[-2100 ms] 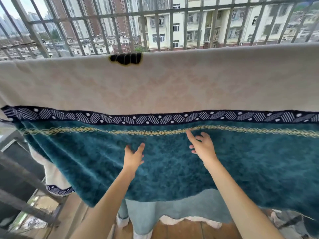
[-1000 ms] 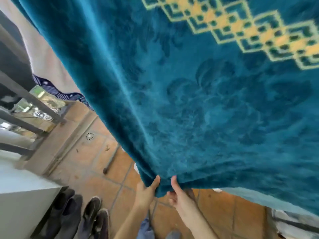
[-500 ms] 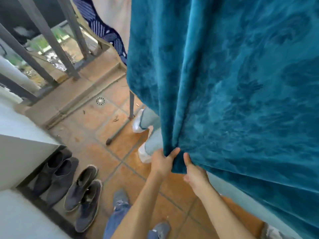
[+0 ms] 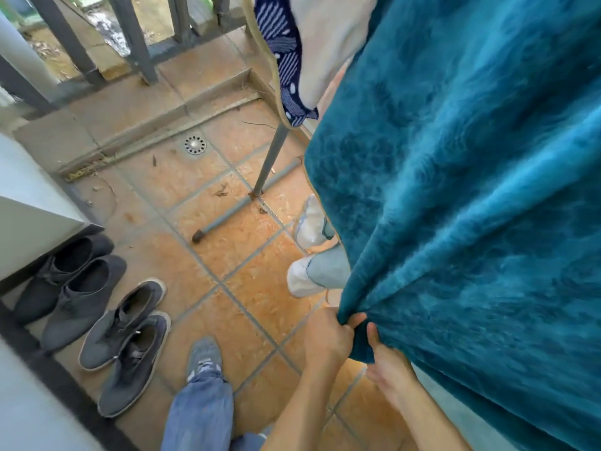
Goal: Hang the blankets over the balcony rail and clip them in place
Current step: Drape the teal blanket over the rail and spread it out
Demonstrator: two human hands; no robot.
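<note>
A plush teal blanket (image 4: 461, 177) hangs down and fills the right side of the head view. Both hands grip its lower left corner. My left hand (image 4: 327, 336) is closed on the bunched corner from the left. Touching the same corner from below and to the right, my right hand (image 4: 388, 362) has its thumb up against the fabric. Behind the teal blanket hangs a cream blanket (image 4: 328, 43) with a navy patterned border (image 4: 283, 53). The rail top and any clips are out of view.
Another person's legs in light jeans and white shoes (image 4: 305, 275) stand behind the blanket. A grey rack leg with its foot bar (image 4: 266, 164) rests on the orange tile floor (image 4: 201, 190). Two pairs of dark shoes (image 4: 97, 307) lie at left by a white cabinet (image 4: 29, 196). Balcony bars (image 4: 130, 37) stand far left.
My gaze has dropped from the rail to the floor. Both hands slid down the teal blanket to its bottom corner and closed on it, bunching it tighter over the last half second.
</note>
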